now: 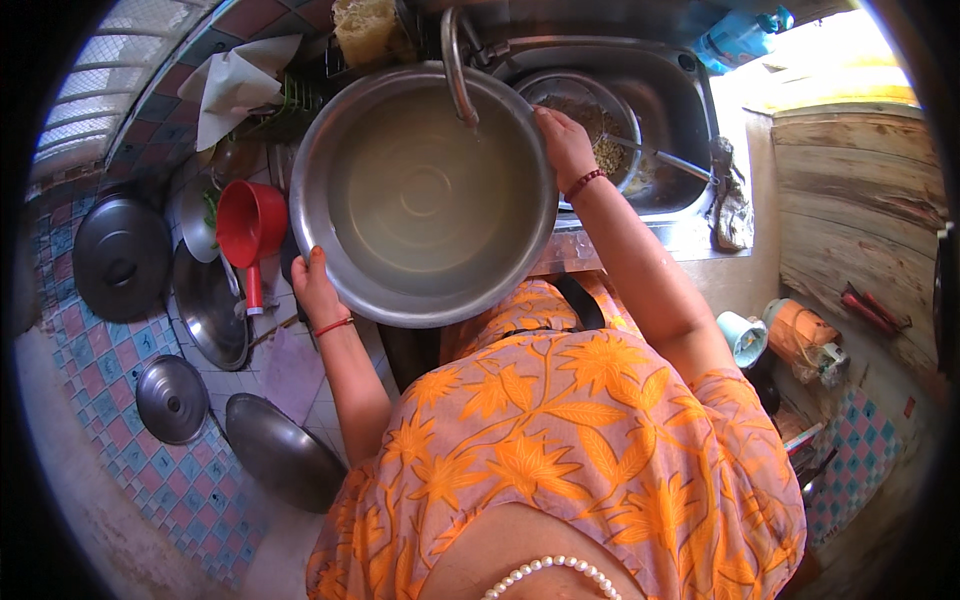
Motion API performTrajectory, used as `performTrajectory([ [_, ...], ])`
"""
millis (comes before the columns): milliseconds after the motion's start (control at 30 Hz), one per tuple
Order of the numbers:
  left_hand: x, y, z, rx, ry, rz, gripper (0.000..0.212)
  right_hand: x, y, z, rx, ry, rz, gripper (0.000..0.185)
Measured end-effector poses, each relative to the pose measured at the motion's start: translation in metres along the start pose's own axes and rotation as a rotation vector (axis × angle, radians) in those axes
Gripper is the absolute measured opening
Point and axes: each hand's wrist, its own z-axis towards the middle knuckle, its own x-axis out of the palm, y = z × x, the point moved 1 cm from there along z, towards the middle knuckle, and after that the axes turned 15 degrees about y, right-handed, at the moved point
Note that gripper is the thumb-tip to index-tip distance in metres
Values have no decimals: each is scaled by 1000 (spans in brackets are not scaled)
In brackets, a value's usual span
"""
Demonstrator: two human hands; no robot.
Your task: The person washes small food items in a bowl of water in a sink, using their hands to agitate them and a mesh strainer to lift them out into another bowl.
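A wide metal basin [311, 202] of cloudy water [420, 195] is gripped by its rim in both hands. My left hand [319, 285] holds the near left side, thumb over the edge. On the far right side of the rim is my right hand [564, 144]. The curved tap [454, 67] hangs over the basin, its spout above the water. To the right, a stainless steel sink [671, 97] holds a round metal vessel [634, 112] with wet, grain-like bits [609, 156] in it. A thin metal handle [667, 160] sticks out across that vessel.
Left of the basin stands a red plastic dipper [251, 221]. Several metal lids and pans, including a dark lid [120, 255] and a tilted pan [281, 450], lean along the tiled wall. A blue bottle [739, 41] stands behind the sink; a crumpled cloth [729, 199] lies at its right edge.
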Motion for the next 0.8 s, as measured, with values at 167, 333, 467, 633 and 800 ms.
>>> performTrajectory([
  [167,20,-17,-16,25,-15,-61,15,-10,2,7,30,4,23,31],
  [333,33,-25,-26,28,-41,-64,15,-22,2,19,41,38,9,32],
  [467,42,-31,-33,35,-68,-54,15,-26,0,25,64,53,7,34],
  [633,54,-40,-40,56,-93,-23,15,-31,1,29,61,56,-49,36],
  [800,64,-49,-44,66,-136,-3,15,-31,4,28,92,52,-48,36],
])
